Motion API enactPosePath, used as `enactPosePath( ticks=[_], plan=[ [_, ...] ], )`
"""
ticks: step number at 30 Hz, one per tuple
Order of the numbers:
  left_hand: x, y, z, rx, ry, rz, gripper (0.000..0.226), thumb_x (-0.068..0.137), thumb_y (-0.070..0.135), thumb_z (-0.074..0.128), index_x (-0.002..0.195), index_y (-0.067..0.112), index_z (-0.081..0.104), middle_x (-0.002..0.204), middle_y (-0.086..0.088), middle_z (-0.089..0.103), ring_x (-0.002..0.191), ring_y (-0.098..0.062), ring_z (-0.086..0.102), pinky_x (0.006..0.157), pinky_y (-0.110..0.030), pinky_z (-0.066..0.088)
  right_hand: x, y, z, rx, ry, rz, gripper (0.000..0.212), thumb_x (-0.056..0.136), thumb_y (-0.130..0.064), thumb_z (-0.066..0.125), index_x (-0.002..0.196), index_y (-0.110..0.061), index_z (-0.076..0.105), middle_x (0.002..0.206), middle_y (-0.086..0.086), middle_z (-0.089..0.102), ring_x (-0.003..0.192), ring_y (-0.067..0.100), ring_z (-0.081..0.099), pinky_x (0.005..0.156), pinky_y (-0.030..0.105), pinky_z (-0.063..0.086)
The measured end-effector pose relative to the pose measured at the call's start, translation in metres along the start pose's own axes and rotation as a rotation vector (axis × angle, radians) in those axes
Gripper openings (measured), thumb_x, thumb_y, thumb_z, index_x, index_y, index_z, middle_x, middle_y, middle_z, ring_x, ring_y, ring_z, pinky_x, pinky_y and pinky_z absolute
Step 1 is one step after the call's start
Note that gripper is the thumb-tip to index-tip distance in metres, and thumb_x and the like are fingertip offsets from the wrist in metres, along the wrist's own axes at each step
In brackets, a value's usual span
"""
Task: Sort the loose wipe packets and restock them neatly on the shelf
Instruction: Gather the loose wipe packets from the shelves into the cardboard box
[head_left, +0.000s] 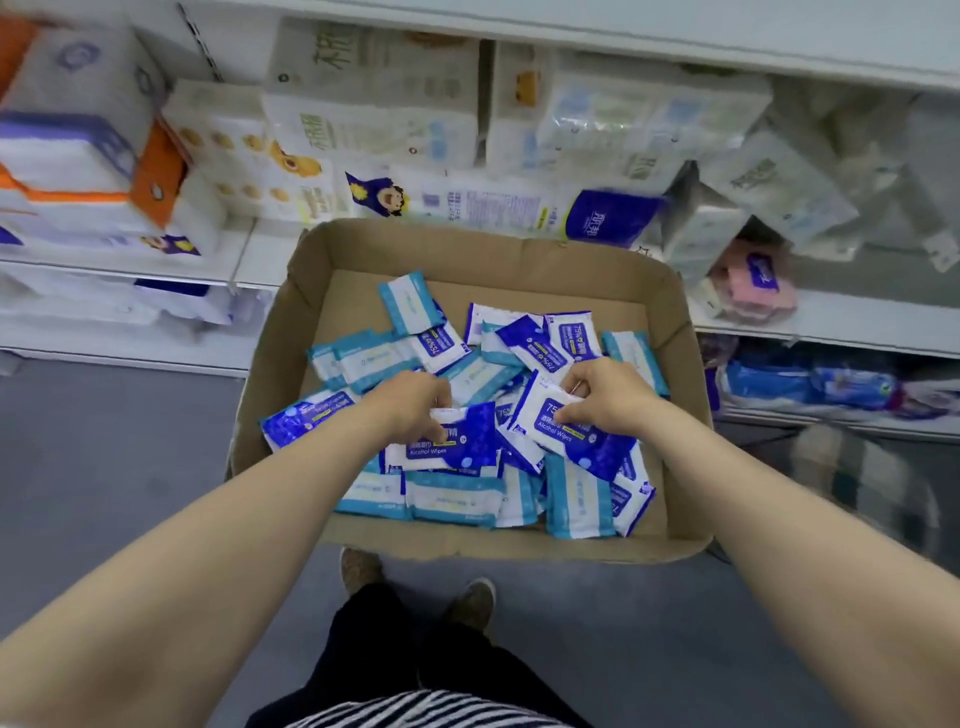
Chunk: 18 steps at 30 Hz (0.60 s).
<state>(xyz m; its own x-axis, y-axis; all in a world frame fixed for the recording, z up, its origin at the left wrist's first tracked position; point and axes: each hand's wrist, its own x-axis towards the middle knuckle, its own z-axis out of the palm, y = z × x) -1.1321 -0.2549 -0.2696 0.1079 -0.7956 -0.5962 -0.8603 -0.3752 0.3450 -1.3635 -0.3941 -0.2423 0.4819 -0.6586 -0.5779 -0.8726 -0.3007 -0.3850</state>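
An open cardboard box (680, 395) in front of me holds several loose wipe packets in a jumble, some dark blue with "Alcohol Wipes" print, others light blue and white (452, 499). My left hand (405, 405) grips the top edge of one dark blue alcohol wipe packet (457, 444). My right hand (602, 395) pinches a second dark blue alcohol wipe packet (571, 431), which tilts up to the right of the first. Both hands are inside the box, close together near its middle.
White store shelves (831, 325) run behind the box, stacked with tissue and paper packs (374, 130). A pink pack (753, 283) lies on the shelf at right. Grey floor (104, 457) spreads to the left. My shoes (470, 603) stand just below the box's near wall.
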Motion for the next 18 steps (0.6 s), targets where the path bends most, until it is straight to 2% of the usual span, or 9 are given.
enactPosePath(
  ticks=[5, 9, 11, 14, 18],
  plan=[
    [0.006, 0.006, 0.02, 0.01, -0.054, 0.006, 0.031, 0.08, 0.03, 0.076, 0.095, 0.027, 0.049, 0.112, -0.002, 0.06, 0.093, -0.018, 0.049, 0.076, -0.033, 0.044, 0.001, 0.009, 0.016, -0.01, -0.122, -0.021, 0.039, 0.071, -0.035, 0.087, 0.102, -0.022, 0.065, 0.087, -0.011, 0.06, 0.087, 0.012, 0.061, 0.074, 0.027, 0.048],
    [0.006, 0.001, 0.031, -0.004, -0.058, -0.02, 0.033, 0.079, 0.033, 0.076, 0.103, 0.028, 0.055, 0.116, -0.002, 0.06, 0.1, -0.021, 0.054, 0.081, -0.036, 0.049, 0.011, 0.004, 0.029, -0.092, -0.155, -0.048, 0.037, 0.072, -0.038, 0.085, 0.1, -0.02, 0.068, 0.095, -0.005, 0.067, 0.089, 0.014, 0.064, 0.081, 0.034, 0.055],
    [0.006, -0.005, 0.033, -0.011, -0.05, -0.015, 0.036, 0.08, 0.036, 0.075, 0.109, 0.028, 0.057, 0.115, -0.001, 0.06, 0.103, -0.021, 0.054, 0.081, -0.036, 0.049, 0.016, 0.0, 0.03, -0.196, -0.101, -0.068, 0.044, 0.072, -0.047, 0.081, 0.107, -0.025, 0.065, 0.102, -0.004, 0.067, 0.092, 0.016, 0.063, 0.082, 0.037, 0.055],
    [0.009, -0.016, 0.026, -0.066, 0.05, 0.021, 0.039, 0.08, 0.039, 0.074, 0.114, 0.029, 0.059, 0.113, 0.003, 0.06, 0.111, -0.017, 0.051, 0.087, -0.039, 0.049, 0.026, -0.012, 0.022, -0.203, -0.006, -0.083, 0.059, 0.073, -0.056, 0.077, 0.122, -0.026, 0.06, 0.115, -0.001, 0.063, 0.106, 0.019, 0.059, 0.085, 0.038, 0.053],
    [0.025, -0.041, -0.002, -0.074, 0.244, 0.023, 0.043, 0.083, 0.044, 0.071, 0.119, 0.026, 0.059, 0.119, -0.003, 0.06, 0.112, -0.021, 0.052, 0.091, -0.041, 0.048, 0.049, -0.037, 0.008, -0.11, 0.024, -0.071, 0.052, 0.082, -0.051, 0.073, 0.123, -0.022, 0.06, 0.126, 0.0, 0.063, 0.115, 0.02, 0.058, 0.093, 0.04, 0.051]
  ],
)
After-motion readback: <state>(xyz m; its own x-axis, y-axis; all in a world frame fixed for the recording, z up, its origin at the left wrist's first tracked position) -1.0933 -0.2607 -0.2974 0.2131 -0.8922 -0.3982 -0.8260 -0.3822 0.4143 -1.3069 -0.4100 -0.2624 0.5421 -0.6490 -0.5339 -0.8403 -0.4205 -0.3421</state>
